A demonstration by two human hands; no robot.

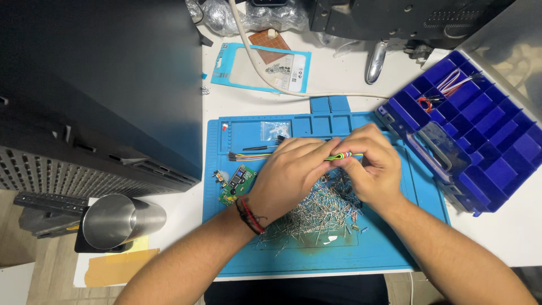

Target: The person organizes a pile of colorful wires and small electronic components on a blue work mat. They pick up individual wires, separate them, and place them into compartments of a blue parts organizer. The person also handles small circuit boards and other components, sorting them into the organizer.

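Ribbon wire pinched over the mat

Ribbon wire (345,156) is gripped at both ends by left hand (293,175) and right hand (372,169), above the blue mat (316,254). Wires could be torn apart by a hard pull. Loose components (316,212) could be scattered. Red leads are kept in the organiser (480,135)

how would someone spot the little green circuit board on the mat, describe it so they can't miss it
Start at the blue work mat in the middle of the white desk. Go to its left side, just beside the left hand near the wrist. The green circuit board lies there tilted, the only flat green rectangle, unlike the loose heap of metal-legged components to its right.
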